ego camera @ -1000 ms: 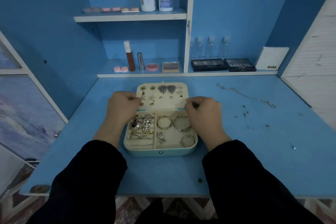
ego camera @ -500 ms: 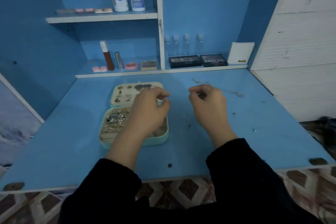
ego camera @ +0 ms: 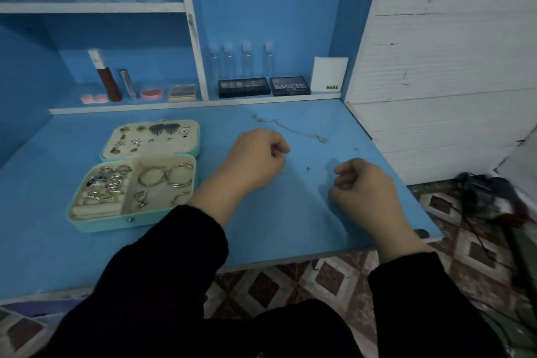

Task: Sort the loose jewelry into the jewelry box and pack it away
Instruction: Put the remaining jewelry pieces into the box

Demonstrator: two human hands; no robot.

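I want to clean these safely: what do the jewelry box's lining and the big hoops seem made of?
The jewelry box lining looks like cream matte fabric, perhaps velvet: no gloss. The hoops look like polished metal, by their glints; gold or silver is unclear.

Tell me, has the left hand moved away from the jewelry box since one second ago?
Yes. The left hand went to the right: earlier it was at the jewelry box, now it is over the desk right of it.
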